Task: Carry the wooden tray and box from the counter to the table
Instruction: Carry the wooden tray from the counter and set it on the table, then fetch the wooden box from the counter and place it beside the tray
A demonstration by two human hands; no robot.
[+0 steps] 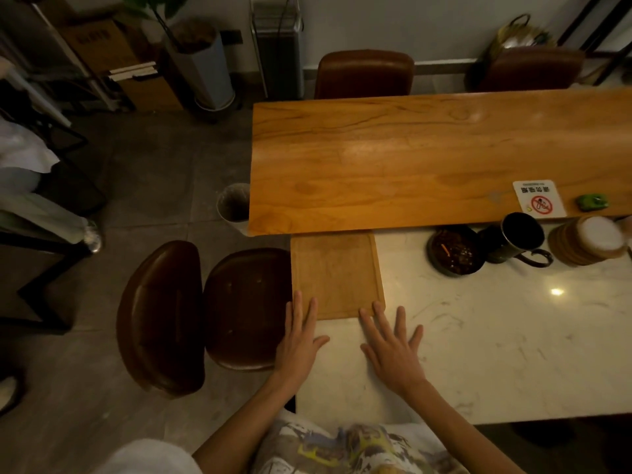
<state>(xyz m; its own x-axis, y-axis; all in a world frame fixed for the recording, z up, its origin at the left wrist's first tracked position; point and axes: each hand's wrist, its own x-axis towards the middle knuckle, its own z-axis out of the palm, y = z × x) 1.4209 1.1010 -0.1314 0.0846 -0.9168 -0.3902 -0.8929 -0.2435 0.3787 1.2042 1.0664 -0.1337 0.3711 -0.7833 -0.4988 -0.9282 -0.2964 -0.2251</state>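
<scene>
From the head camera, the wooden tray lies flat on the white marble surface, its far edge tucked against or slightly under the near edge of the long wooden tabletop; which of the 2 it is cannot be told. The tray sits at the marble's left corner, likely because that end is bare and within easy reach. Both hands are spread flat, fingers extended, gripping nothing. The left hand has its fingertips at the tray's near left corner, partly past the marble's edge above the dark brown chair. The right hand rests palm down on the marble with 2 fingertips touching the tray's near right corner. Placed at both near corners, the hands look set to slide or square the tray, or to have just let it go; which of these cannot be told. No box is visible anywhere, so that half of the task appears undone or lies out of view. To the right stand a dark bowl of unclear contents, a black mug, and a round wooden container cut off by blur at the edge. A no-smoking sign lies on the wooden tabletop; its text is unreadable.
</scene>
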